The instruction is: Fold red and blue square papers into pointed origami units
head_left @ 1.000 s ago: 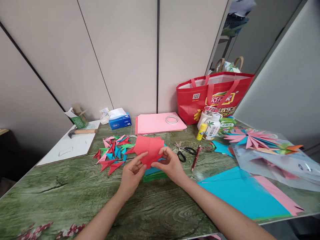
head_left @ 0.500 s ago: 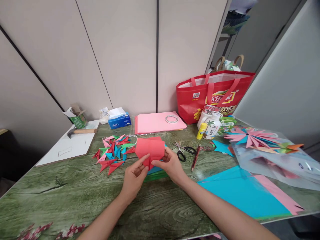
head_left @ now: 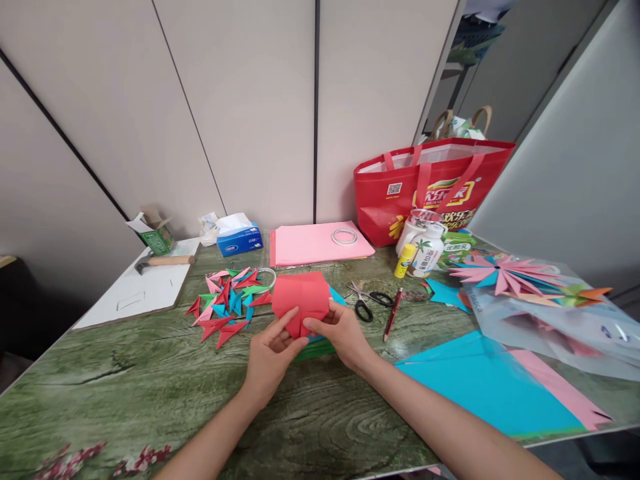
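Observation:
A partly folded red sheet of paper is held up between my two hands over the table. My left hand pinches its lower left edge, the index finger lying on the paper. On the lower right, my right hand grips it with the thumb pressed near the middle crease. Under the red paper, blue and green paper shows in part. Left of it lies a pile of folded pointed pieces in red, pink, blue and green. Scissors with black handles rest to the right.
Beyond stand a tissue box, pink paper with a tape roll and a red bag. Rightward are a glue stick, a pencil, blue sheets and a paper star. A hammer lies at left.
The upper part of the red paper spreads a little wider and flatter, and my left thumb has shifted slightly right. Both hands keep their hold on the paper.

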{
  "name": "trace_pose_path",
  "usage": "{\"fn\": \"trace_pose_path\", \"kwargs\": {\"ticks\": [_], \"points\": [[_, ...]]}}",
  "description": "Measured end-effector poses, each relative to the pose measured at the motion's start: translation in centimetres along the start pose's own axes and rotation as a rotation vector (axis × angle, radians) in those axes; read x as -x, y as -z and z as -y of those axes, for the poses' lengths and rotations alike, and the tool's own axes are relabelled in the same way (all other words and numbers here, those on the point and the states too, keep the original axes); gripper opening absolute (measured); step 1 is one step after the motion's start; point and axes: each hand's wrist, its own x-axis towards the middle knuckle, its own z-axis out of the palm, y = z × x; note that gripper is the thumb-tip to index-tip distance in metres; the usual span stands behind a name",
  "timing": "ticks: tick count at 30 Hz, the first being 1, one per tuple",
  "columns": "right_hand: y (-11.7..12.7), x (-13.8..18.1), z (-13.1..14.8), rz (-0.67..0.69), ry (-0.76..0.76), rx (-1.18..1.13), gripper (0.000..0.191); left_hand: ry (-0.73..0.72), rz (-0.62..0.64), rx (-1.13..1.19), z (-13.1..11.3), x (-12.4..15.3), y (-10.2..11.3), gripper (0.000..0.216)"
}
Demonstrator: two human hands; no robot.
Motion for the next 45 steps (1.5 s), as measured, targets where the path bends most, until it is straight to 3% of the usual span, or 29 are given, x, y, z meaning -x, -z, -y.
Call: {"fn": "trace_pose_path", "kwargs": {"ticks": [8, 27, 33, 45], "points": [[-0.3, 0.2, -0.1, -0.016, 0.015, 0.002, 0.030, 0.007, -0.066, 0.009, -0.3, 0.2, -0.3, 0.055], [-0.4, 0.1, 0.4, -0.063, -0.047, -0.030, 0.034, -0.013, -0.049, -0.037, 0.4, -0.1, -0.1, 0.055], [-0.3, 0.0, 0.5, -0.067, -0.056, -0.066, 0.035, 0.035, -0.058, 0.052, 0.7, -0.2, 0.2, 0.044], [-0.5, 0.1, 0.4, -0.085, -0.081, -0.093, 0.036, 0.021, -0.017, 0.052, 0.7, -0.2, -0.1, 0.059]]}}
